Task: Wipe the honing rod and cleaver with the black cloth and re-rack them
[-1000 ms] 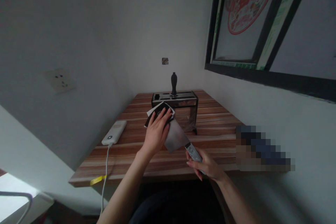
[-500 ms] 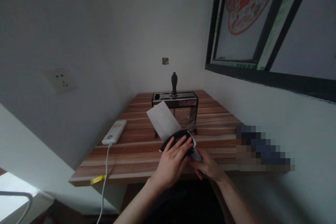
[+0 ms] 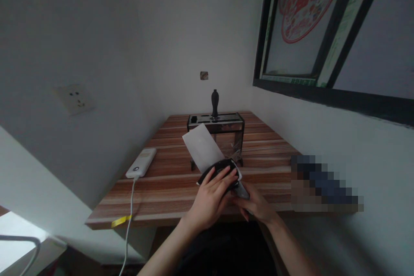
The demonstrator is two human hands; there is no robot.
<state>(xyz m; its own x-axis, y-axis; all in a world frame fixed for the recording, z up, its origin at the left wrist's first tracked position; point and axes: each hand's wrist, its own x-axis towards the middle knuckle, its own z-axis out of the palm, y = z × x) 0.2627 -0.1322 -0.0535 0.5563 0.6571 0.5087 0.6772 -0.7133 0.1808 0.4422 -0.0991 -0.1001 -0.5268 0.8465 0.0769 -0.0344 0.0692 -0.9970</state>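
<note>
A cleaver [image 3: 203, 146] with a broad, pale blade points up and left above the table. My right hand [image 3: 254, 203] is closed around its grey handle [image 3: 241, 190]. Across the blade near the handle lies a black, cloth-like piece [image 3: 216, 170] with a white edge; its exact kind is unclear. My left hand [image 3: 211, 198] presses this piece against the blade, fingers on top and thumb hidden. Behind the blade stands a knife block [image 3: 226, 126] with a dark metal frame and clear sides. One black handle [image 3: 214, 103] sticks up from its top.
The wood-grain table [image 3: 271, 155] reaches back to the wall. On its left rests a white power bank [image 3: 141, 164] with a white cable [image 3: 130, 224] hanging over the front edge, near a yellow strip [image 3: 120, 221]. A blurred dark item [image 3: 326, 181] is at the right edge.
The blade tip has shifted very slightly to the right. Both hands keep almost the same place and hold.
</note>
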